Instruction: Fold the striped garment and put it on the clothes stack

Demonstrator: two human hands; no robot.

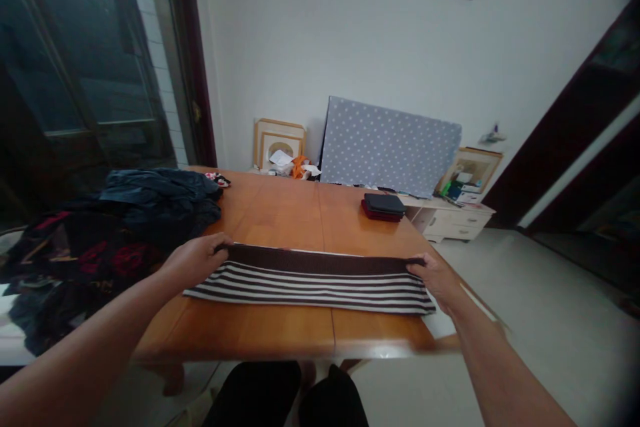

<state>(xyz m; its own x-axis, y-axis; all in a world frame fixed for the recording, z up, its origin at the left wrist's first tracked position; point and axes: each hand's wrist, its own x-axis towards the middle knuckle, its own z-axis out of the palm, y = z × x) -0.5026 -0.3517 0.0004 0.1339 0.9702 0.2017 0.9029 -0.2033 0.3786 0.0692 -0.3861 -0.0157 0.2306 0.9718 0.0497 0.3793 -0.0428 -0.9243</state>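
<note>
Striped brown-and-white cloth stretched long and narrow across the near part of the counter.
The cloth (325, 283) is a wide, shallow strip set lengthwise along the front edge of the counter (280, 213), a little in from it. A plain dark brown band, finely ribbed in look, fills the side farther from the counter's front edge; dark brown and white stripes run lengthwise over the nearer side. A thin pale sliver shows behind the band. Both far corners are pinched, one in the left hand (203, 257), one in the right hand (434, 278), and it is drawn nearly straight, with slight ripples in the stripes.
</note>
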